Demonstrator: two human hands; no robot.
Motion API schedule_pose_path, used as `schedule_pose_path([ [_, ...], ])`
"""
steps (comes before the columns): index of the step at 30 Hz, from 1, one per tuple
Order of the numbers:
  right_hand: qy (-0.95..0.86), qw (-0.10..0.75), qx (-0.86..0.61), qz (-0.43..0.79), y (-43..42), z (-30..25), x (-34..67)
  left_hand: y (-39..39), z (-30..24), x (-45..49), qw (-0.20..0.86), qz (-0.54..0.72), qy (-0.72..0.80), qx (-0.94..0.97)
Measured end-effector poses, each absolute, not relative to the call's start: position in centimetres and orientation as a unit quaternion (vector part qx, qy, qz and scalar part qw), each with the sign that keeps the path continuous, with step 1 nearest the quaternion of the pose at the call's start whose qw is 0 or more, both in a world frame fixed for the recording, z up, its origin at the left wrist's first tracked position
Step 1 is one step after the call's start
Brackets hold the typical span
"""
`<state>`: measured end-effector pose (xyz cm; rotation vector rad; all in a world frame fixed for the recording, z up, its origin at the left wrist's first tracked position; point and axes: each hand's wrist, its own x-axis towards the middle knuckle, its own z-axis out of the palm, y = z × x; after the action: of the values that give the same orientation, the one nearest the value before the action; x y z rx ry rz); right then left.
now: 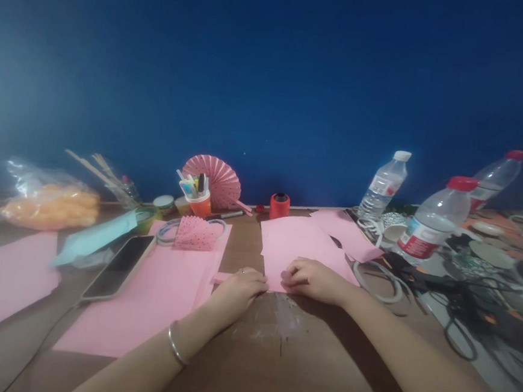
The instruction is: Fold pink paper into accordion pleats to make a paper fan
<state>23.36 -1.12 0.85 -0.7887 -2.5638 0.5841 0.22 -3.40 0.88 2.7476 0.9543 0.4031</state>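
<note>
A: Where's the sheet?
B: Pink sheet [313, 254], flat on the desk [275, 369], right in front of the person. Back paper [353, 232] lies behind it; can't split the layers cleanly where they overlap.
A: Hands?
B: Left hand [243, 285]: fingers together, slightly bent, tips at the sheet's near left corner. Right hand [307, 278]: fingers curled in, tips on the sheet by its near edge. Neither is spread wide. Pinching or just pressing? Can't tell for either, undersides hidden.
A: And that strip [220, 278]?
B: Pink, narrow, pokes out left of the left hand. Joined to the sheet or loose, can't tell.
A: Handling?
B: My call: very light, thin, bends easily, takes a crease. Would probably slide on the desk if nudged unpinned. Could tear if yanked; a bad crease would be hard to undo.
A: Best hold?
B: Near edge, thumb below, fingertips on top, one hand toward each corner. Light pressure. A mid-sheet grab would crumple it.
A: Nearby?
B: Phone [120, 266] left, cup [200, 206] and fan [215, 177] at the back, bottle [436, 222] right. All apart from the hands.
</note>
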Motion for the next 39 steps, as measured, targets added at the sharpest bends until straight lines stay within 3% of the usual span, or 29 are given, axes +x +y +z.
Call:
schedule_pose_path([
  [11,-0.935,0.192,-0.286,0.087,0.3,-1.1,21.7,-3.7,1.4,0.5,0.098,0.115,0.340,0.928],
  [18,-0.886,0.153,-0.377,0.221,0.7,-0.5,25.2,-3.6,0.8,0.3,0.106,0.139,0.338,0.925],
  [24,-0.844,0.146,-0.459,0.236,0.5,0.0,26.2,-3.7,1.1,0.4,0.099,0.128,0.341,0.926],
  [34,-0.859,0.176,-0.431,0.214,-1.8,1.3,22.7,-4.7,1.6,1.0,0.030,0.105,0.406,0.907],
  [39,-0.812,0.234,-0.417,0.336,-2.5,1.9,22.4,-4.7,2.5,0.9,0.014,0.087,0.440,0.893],
])
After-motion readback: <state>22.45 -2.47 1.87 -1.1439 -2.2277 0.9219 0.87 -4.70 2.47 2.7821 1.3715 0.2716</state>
